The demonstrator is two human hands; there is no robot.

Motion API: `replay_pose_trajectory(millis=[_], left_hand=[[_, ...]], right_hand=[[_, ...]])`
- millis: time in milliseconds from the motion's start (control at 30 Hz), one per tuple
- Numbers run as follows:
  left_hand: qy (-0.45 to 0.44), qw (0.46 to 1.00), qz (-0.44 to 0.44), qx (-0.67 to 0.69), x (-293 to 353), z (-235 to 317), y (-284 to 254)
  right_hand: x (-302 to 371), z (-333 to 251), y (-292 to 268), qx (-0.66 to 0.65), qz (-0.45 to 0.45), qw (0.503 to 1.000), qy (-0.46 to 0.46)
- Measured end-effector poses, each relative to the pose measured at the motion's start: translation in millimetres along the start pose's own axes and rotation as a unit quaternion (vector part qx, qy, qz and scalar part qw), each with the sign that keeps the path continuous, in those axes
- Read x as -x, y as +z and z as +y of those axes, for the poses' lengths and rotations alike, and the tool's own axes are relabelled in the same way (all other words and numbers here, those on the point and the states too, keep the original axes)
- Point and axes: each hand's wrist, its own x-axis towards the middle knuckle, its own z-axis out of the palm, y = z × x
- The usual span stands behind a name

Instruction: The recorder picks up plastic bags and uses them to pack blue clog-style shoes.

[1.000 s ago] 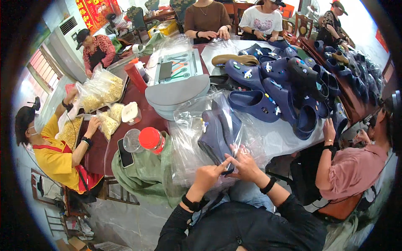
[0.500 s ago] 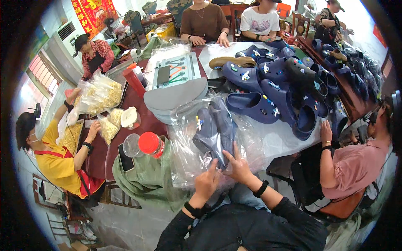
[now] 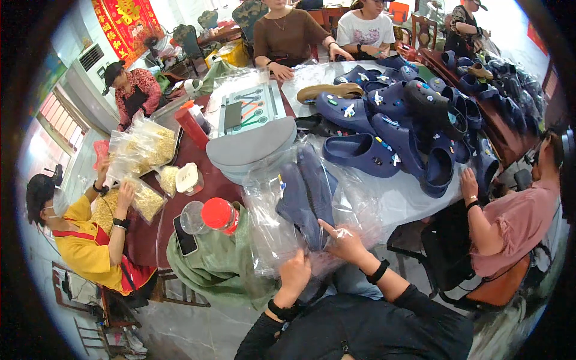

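A pair of navy clogs (image 3: 295,201) with small charms lies side by side in a clear plastic bag (image 3: 264,243) at the table's near edge. My left hand (image 3: 294,273) is closed on the bag's near edge, left of the heels. Against the right clog's heel, my right hand (image 3: 346,245) pinches the bag, its index finger stretched along the shoe. Folds of film partly hide the fingertips. Just beyond the bag, a single navy clog (image 3: 360,153) rests beside a large pile of navy clogs (image 3: 393,99).
A grey rounded case (image 3: 252,141) stands behind the bag. To the left are a red-lidded jar (image 3: 220,215), a phone (image 3: 185,235) on green cloth (image 3: 210,264) and bags of small yellowish pieces (image 3: 147,201). Co-workers sit around; one's hand (image 3: 469,185) rests at the right table edge.
My left hand has drawn back toward me, off the clogs' heels, and closed on the bag's edge. The right hand stays by the right heel. A co-worker at left has lifted a small bag.
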Motion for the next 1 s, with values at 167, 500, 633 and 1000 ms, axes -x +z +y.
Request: replay_pose_trajectory(millis=[167,500,633,1000], left_hand=[[0.119,0.991,-0.001,0.060,-1,5,-2],[0.188,0.979,0.002,0.084,-8,18,-6],[0.159,0.974,0.002,0.159,-11,23,-9],[-0.041,0.836,-0.039,0.546,-32,44,-50]], right_hand=[[-1,-4,1,0.036,-0.015,0.998,0.053],[-5,-3,12,0.045,0.048,0.991,0.119],[-6,-6,6,0.030,0.041,0.988,0.149],[33,-35,-46,0.135,0.212,0.955,-0.156]])
